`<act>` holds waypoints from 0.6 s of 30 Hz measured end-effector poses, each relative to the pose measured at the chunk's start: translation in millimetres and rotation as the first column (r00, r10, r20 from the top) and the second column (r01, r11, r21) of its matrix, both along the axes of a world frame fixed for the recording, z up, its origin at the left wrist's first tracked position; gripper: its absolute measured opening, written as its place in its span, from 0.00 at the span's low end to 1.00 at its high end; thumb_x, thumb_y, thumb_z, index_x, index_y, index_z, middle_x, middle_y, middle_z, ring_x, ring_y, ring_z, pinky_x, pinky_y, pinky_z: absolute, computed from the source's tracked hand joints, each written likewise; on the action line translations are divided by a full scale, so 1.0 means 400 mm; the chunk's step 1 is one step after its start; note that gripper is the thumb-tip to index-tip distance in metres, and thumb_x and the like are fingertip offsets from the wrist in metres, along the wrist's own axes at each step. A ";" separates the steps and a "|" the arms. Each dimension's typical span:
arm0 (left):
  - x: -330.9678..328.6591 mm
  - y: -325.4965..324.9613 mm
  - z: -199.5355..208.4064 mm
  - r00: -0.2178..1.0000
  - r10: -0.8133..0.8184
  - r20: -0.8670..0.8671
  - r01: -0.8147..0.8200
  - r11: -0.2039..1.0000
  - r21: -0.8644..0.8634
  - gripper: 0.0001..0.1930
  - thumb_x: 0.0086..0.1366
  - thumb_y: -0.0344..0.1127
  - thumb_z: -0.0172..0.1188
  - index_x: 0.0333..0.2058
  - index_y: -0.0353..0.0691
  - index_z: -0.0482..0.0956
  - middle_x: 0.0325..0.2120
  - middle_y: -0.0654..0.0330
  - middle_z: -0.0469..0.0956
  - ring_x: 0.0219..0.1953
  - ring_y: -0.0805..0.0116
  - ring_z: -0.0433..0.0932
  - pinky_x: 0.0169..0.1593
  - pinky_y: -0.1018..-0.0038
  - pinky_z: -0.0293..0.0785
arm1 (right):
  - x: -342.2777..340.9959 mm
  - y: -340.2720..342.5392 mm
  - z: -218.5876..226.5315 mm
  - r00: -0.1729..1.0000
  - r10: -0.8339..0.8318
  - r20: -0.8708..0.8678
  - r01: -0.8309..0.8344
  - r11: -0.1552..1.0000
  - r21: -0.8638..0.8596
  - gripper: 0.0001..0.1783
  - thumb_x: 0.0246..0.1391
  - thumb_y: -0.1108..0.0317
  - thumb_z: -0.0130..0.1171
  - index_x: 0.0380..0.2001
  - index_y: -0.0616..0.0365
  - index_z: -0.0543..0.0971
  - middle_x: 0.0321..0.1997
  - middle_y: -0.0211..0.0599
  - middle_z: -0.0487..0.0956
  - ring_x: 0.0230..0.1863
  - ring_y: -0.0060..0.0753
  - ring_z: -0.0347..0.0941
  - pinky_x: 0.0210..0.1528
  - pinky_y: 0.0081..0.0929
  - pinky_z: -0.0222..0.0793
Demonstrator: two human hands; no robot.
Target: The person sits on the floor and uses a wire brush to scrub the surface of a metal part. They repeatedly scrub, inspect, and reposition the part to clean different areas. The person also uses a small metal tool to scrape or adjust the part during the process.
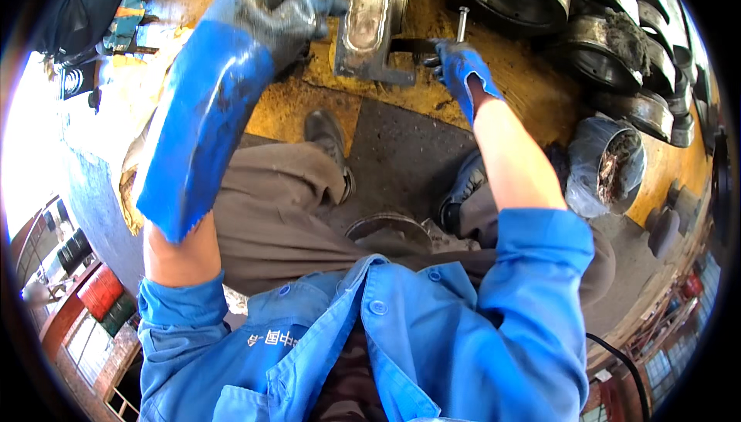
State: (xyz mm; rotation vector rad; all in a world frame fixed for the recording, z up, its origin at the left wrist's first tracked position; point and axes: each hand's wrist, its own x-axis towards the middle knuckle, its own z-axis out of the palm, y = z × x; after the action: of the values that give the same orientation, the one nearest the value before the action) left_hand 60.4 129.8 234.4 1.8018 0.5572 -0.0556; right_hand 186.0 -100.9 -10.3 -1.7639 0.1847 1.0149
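Metalwork, scuffed, angular | left hand beside | right hand grips strip

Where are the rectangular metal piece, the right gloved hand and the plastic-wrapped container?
Rectangular metal piece (366, 22): head view, on its recessed upper face.
Right gloved hand (461, 65): head view, on the back of the blue glove.
Plastic-wrapped container (584, 169): head view, on its plastic-covered side wall.

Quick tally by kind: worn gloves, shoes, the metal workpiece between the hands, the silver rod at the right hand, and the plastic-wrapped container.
Worn gloves: 2
Shoes: 2
Metal workpiece: 1
Silver rod: 1
Plastic-wrapped container: 1
Total: 7
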 end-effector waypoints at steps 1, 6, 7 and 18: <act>0.005 0.002 0.001 1.000 -0.002 0.004 0.002 1.000 -0.004 0.13 0.73 0.33 0.50 0.47 0.33 0.80 0.32 0.58 0.83 0.30 0.75 0.79 0.34 0.77 0.77 | 0.020 -0.027 -0.002 0.995 0.036 0.093 -0.034 0.999 -0.026 0.20 0.66 0.57 0.50 0.54 0.54 0.80 0.32 0.33 0.82 0.27 0.19 0.69 0.29 0.23 0.66; -0.002 0.009 0.009 1.000 -0.002 -0.015 0.003 0.997 0.083 0.13 0.72 0.34 0.51 0.46 0.34 0.80 0.30 0.60 0.82 0.30 0.75 0.78 0.33 0.77 0.76 | 0.009 -0.016 0.129 0.995 -0.099 -0.028 0.091 0.974 -0.208 0.15 0.64 0.59 0.53 0.39 0.60 0.81 0.30 0.33 0.82 0.22 0.20 0.67 0.24 0.22 0.66; 0.000 0.003 0.015 0.999 -0.018 -0.032 0.023 0.988 0.153 0.12 0.72 0.34 0.51 0.46 0.35 0.81 0.29 0.60 0.82 0.30 0.76 0.78 0.33 0.77 0.75 | -0.017 -0.015 0.127 1.000 -0.024 -0.019 0.022 0.996 -0.086 0.16 0.64 0.60 0.51 0.40 0.62 0.79 0.27 0.34 0.80 0.21 0.22 0.68 0.23 0.24 0.66; -0.008 -0.006 0.050 0.994 -0.081 0.071 0.036 0.871 0.489 0.13 0.70 0.37 0.52 0.43 0.38 0.82 0.31 0.52 0.84 0.35 0.63 0.82 0.42 0.67 0.76 | -0.032 -0.098 0.157 0.992 -0.052 0.115 0.087 0.941 -0.326 0.16 0.65 0.57 0.53 0.37 0.60 0.79 0.27 0.36 0.83 0.18 0.21 0.68 0.20 0.26 0.67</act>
State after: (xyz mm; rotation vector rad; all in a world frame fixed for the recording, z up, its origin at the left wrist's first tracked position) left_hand 57.3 127.5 254.2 2.3032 0.4776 0.1373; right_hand 173.3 -140.0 52.6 -2.0945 0.3666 0.8734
